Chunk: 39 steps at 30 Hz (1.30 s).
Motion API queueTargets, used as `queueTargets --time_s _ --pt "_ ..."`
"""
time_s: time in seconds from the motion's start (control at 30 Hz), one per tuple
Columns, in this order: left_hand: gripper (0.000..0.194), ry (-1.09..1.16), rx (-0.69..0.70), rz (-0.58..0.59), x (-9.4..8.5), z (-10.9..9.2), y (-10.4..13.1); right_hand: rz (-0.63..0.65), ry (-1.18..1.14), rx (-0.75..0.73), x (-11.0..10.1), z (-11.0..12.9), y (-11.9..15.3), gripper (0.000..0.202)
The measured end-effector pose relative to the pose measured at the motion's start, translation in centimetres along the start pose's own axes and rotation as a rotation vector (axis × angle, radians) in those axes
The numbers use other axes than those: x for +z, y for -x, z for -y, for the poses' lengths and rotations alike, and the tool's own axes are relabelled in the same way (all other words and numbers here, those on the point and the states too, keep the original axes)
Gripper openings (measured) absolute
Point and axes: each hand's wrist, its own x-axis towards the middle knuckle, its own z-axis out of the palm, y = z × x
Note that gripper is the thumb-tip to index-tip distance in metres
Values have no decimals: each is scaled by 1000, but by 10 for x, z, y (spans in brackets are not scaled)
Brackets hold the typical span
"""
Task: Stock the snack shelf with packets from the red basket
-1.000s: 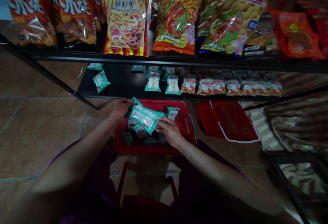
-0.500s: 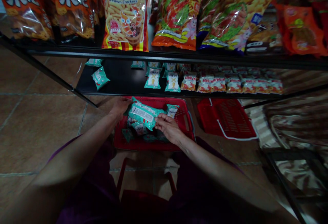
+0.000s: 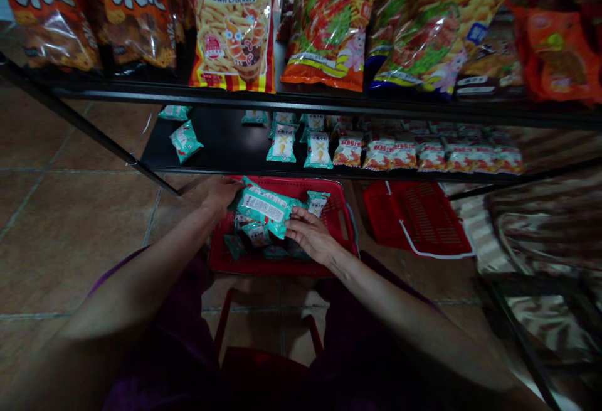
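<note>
A teal snack bag point(image 3: 264, 204) with a white printed label is held between my two hands, over the red basket point(image 3: 221, 262). My left hand point(image 3: 222, 195) grips its left end, the fingertips partly hidden behind it. At the lower right corner, my right hand point(image 3: 308, 230) pinches the bag between thumb and fingers. Beneath it in the basket lie more teal bags, one point(image 3: 257, 234) just below the held bag and another point(image 3: 316, 202) standing by the right wall.
Above the basket, a black low shelf point(image 3: 221, 141) carries several teal bags point(image 3: 282, 142) and red-and-white snack bags point(image 3: 391, 151). Large snack bags point(image 3: 232, 34) line the upper shelf. A second red basket point(image 3: 423, 216) with a white handle sits on the floor to the right.
The right fingers have shifted slightly on the bag's corner, and the bag's right end has turned a little. The view has moved slightly; the left hand stays at the same end.
</note>
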Motion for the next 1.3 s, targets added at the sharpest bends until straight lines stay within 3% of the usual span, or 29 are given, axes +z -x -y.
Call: queueTargets --time_s 0.53,0.8,1.07,1.3 --pt "12 32 25 22 1 -3 3 103 35 4 -2 1 0 26" --pt "11 155 -58 135 0 -9 11 80 -33 10 -2 -1 -1 25" --pt "5 154 -134 131 0 -12 15 40 -146 14 -4 0 -4 31" --pt "8 202 -247 238 1 -8 13 -17 -228 29 -9 1 -8 34"
